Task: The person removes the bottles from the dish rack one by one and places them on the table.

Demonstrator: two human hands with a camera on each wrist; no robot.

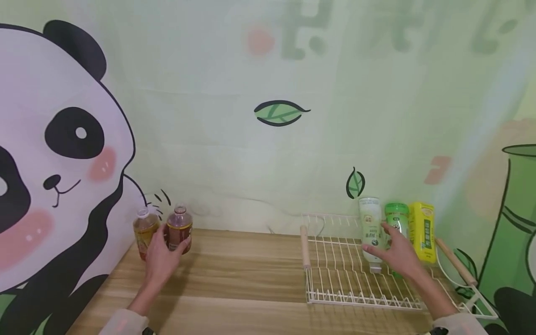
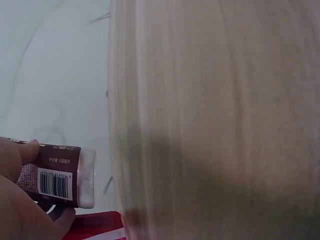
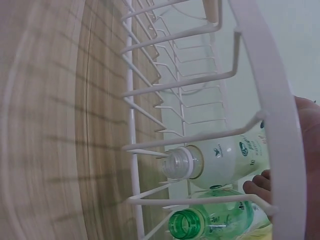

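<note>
In the head view my left hand (image 1: 161, 263) grips a dark red-labelled drink bottle (image 1: 180, 230), its neck upward. A second bottle with an amber upper part (image 1: 144, 230) stands just left of it. The left wrist view shows the held bottle's barcode label (image 2: 55, 183) and pale base. My right hand (image 1: 398, 253) holds a white-and-green bottle (image 1: 370, 225) neck down over the white wire rack (image 1: 364, 304). Its bare neck (image 3: 177, 162) shows between the wires in the right wrist view. A green bottle (image 3: 212, 217), also neck down, is beside it, partly behind my hand.
A yellow carton (image 1: 424, 232) stands right of the green bottle. The rack has wooden handles (image 1: 305, 246) at both sides. The wooden tabletop (image 1: 247, 279) lies between rack and drink bottles. A printed panda-and-leaf backdrop (image 1: 201, 139) rises behind.
</note>
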